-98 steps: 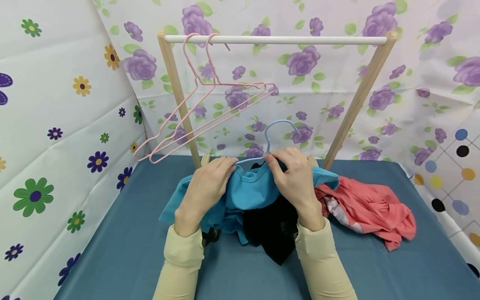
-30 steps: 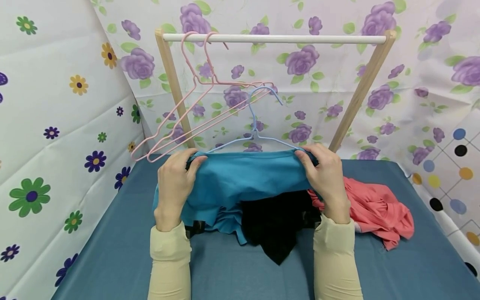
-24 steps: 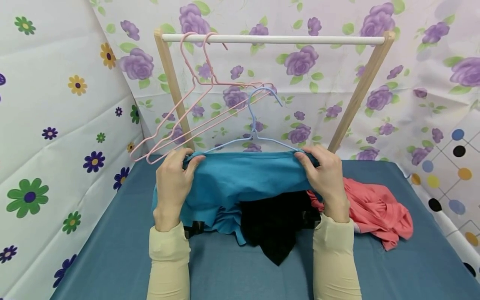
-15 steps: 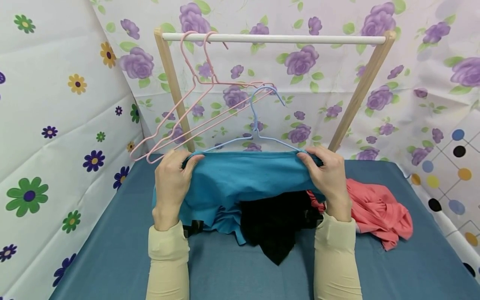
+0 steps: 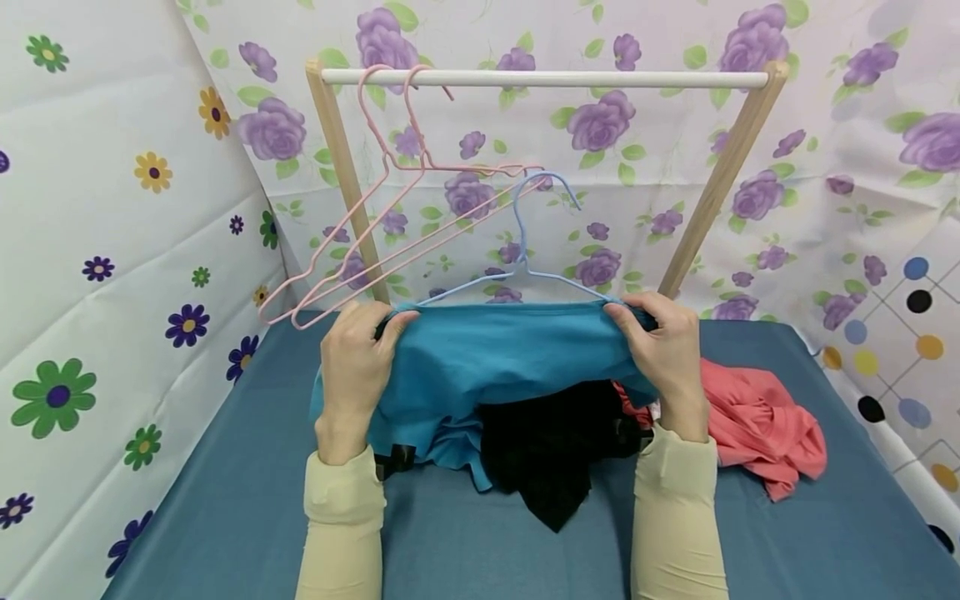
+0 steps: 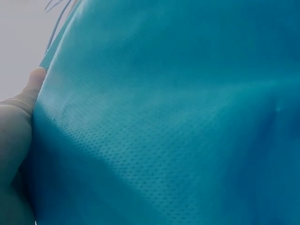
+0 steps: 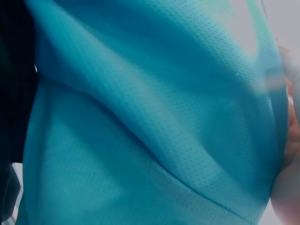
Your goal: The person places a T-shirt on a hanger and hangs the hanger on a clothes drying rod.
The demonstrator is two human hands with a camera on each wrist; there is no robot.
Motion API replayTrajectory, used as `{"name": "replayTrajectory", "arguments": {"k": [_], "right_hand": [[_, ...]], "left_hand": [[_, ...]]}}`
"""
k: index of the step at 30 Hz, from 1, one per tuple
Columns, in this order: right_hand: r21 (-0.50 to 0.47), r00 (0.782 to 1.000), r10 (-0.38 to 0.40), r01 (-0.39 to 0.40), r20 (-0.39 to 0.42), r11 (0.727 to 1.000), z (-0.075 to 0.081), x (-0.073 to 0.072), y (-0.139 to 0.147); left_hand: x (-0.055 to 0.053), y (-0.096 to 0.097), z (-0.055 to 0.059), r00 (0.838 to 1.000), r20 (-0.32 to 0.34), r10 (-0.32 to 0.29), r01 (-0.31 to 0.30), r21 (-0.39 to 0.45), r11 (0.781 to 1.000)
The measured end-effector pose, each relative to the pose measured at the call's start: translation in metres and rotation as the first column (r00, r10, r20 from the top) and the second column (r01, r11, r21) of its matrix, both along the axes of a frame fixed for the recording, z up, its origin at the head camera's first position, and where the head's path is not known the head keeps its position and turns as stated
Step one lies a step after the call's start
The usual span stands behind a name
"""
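A blue shirt (image 5: 502,342) is stretched taut between my two hands in the head view, its top edge running level. Out of that edge rises a light blue hanger (image 5: 522,267), hook upward, its lower part hidden by the cloth. My left hand (image 5: 351,358) pinches the shirt at the hanger's left end, thumb in front. At the opposite end my right hand (image 5: 669,354) grips cloth in the same way. Perforated fabric of the shirt (image 6: 140,117) fills most of the left wrist view. Folds of the shirt (image 7: 154,108) cover the right wrist view.
A wooden rack with a white rail (image 5: 600,79) stands behind, two pink hangers (image 5: 423,167) on its left side. Black cloth (image 5: 551,454) lies below the shirt on the blue-covered table (image 5: 495,550). A coral garment (image 5: 765,425) lies crumpled at right.
Since the earliest frame, my hands have moved apart from the neckline to the hanger's ends, and the hanger has risen. Lately hands, shirt and hanger have shifted slightly right.
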State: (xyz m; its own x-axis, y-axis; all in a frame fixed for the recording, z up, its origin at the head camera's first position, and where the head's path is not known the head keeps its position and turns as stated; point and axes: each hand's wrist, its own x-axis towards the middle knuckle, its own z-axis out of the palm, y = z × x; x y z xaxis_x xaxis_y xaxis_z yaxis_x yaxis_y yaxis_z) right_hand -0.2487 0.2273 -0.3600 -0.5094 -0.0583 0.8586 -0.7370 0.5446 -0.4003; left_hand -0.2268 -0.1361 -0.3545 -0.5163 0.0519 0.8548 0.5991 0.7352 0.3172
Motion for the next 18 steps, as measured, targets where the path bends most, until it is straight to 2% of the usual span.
{"name": "replayTrajectory", "arguments": {"k": [6,10,16,18], "right_hand": [[-0.03,1.0,0.002,-0.002,0.016,1.0,0.001,-0.003,0.002],[-0.127,1.0,0.001,0.001,0.014,0.992,0.007,-0.005,0.003],[-0.224,0.997,-0.078,0.08,0.017,0.971,0.027,-0.004,0.012],[-0.249,0.993,-0.116,0.122,0.038,0.961,0.025,-0.013,0.021]], "left_hand": [[0.001,0.001,0.003,1.0,-0.01,0.002,-0.002,-0.008,1.0],[0.0,-0.001,0.004,1.0,-0.011,-0.004,0.004,0.019,1.0],[0.002,-0.004,0.003,1.0,-0.002,0.002,-0.002,0.046,0.999],[0.004,-0.005,0.003,1.0,-0.005,0.009,-0.009,0.05,0.999]]}}
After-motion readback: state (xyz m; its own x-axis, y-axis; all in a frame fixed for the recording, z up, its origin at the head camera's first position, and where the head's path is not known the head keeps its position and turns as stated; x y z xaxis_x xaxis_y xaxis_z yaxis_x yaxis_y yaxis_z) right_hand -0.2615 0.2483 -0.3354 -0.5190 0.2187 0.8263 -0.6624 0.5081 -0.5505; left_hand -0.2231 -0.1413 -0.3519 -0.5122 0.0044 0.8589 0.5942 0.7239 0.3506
